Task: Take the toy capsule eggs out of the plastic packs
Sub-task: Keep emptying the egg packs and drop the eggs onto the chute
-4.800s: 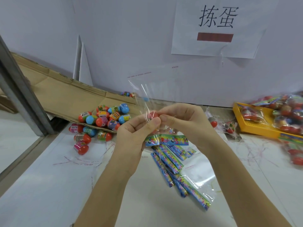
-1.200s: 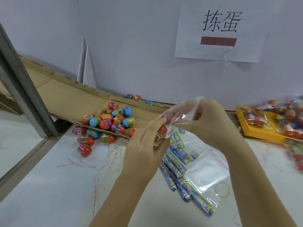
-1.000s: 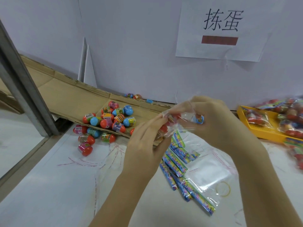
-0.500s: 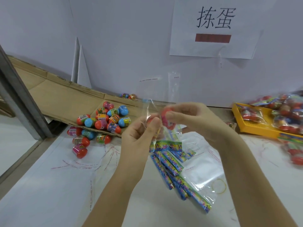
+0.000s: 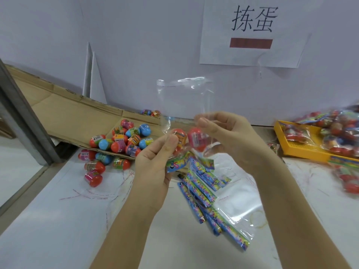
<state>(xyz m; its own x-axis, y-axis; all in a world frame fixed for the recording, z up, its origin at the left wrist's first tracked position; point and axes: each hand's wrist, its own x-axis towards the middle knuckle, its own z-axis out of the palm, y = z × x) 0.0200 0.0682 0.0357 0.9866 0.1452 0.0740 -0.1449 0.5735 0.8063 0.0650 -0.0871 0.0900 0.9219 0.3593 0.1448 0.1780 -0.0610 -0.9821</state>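
Nearest, empty packs (image 5: 229, 202) lie flat on the white table (image 5: 58, 220); above them the left hand (image 5: 153, 164) pinches a clear pack (image 5: 182, 98) at its lower end, thumb against the orange egg (image 5: 180, 139) inside; the right hand (image 5: 231, 138) curls its fingers round the same pack beside the red egg (image 5: 196, 139); the pack's empty top stands upright; farther off, loose eggs (image 5: 120, 144) heap on cardboard (image 5: 64, 117); a yellow tray (image 5: 303, 151) holds full packs (image 5: 338, 131) at the right.

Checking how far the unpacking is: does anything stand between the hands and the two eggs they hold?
Yes: the clear pack encloses both eggs; the left hand and right hand grip them through its film.
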